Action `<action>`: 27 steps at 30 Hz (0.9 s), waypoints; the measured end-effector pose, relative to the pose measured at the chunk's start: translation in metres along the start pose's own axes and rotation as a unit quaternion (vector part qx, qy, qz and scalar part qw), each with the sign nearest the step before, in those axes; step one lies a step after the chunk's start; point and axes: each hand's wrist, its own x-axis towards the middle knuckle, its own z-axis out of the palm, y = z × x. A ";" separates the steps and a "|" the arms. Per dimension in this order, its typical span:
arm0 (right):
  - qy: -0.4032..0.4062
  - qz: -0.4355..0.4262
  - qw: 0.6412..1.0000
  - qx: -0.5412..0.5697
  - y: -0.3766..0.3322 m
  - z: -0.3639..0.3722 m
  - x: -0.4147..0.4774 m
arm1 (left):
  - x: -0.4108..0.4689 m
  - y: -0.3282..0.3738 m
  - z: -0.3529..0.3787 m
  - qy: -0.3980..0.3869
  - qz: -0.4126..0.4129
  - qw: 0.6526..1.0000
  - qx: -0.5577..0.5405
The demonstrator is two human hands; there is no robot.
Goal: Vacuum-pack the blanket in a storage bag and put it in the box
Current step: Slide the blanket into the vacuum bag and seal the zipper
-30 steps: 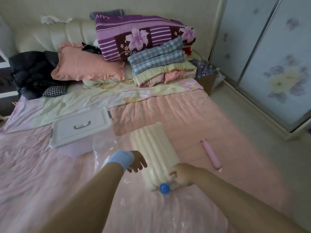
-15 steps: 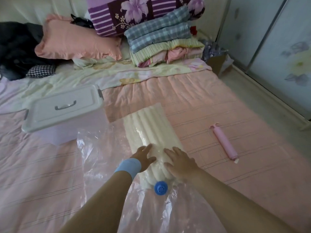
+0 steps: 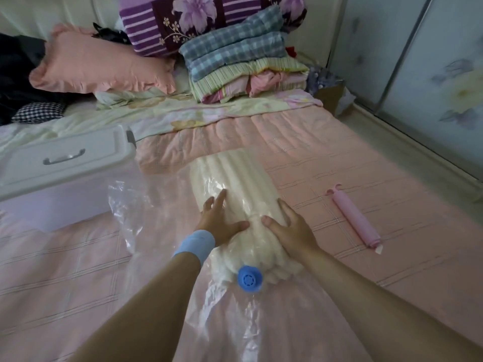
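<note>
Cream blanket (image 3: 230,173) roll, bagged, long axis pointing away, valve (image 3: 249,279) end nearest, left hand (image 3: 218,220), right hand (image 3: 290,231) flat, pressing

The left forearm (image 3: 156,296) and the right forearm (image 3: 366,296) are seen uncovered along the whole length shown. A broad, light blue fabric wristband (image 3: 194,242) is worn on the left wrist, just behind the left hand (image 3: 219,220). Its surface is plain and soft-looking, with slightly rounded edges. The right hand (image 3: 290,228) and its wrist are bare. The fingers of both hands are uncovered. Finer detail of the nails cannot be made out.
</note>
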 end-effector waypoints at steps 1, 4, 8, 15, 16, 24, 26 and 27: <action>0.015 -0.009 1.000 0.007 0.001 -0.002 0.006 | 0.009 0.006 0.001 0.003 0.013 1.000 0.005; 0.050 -0.043 0.998 0.012 0.000 -0.013 0.032 | 0.036 0.022 0.002 0.017 0.046 0.998 0.043; 0.049 -0.073 0.996 -0.031 0.002 -0.019 0.067 | 0.062 0.024 0.014 0.035 0.039 0.997 0.051; 0.083 -0.078 0.967 -0.227 0.021 0.000 0.067 | 0.044 -0.016 0.034 0.055 0.015 0.993 0.100; 0.103 -0.085 0.955 -0.264 0.018 0.002 0.060 | 0.038 -0.015 0.032 0.057 -0.008 0.992 0.113; 0.157 -0.169 0.885 -0.405 0.062 0.017 -0.030 | -0.052 0.033 0.075 0.236 0.207 0.929 0.198; 0.139 -0.101 0.907 -0.385 0.091 0.013 -0.048 | -0.077 0.031 0.102 0.182 0.249 0.915 0.258; 0.119 -0.077 0.918 -0.371 0.105 0.009 -0.057 | -0.086 0.023 0.114 0.149 0.250 0.901 0.323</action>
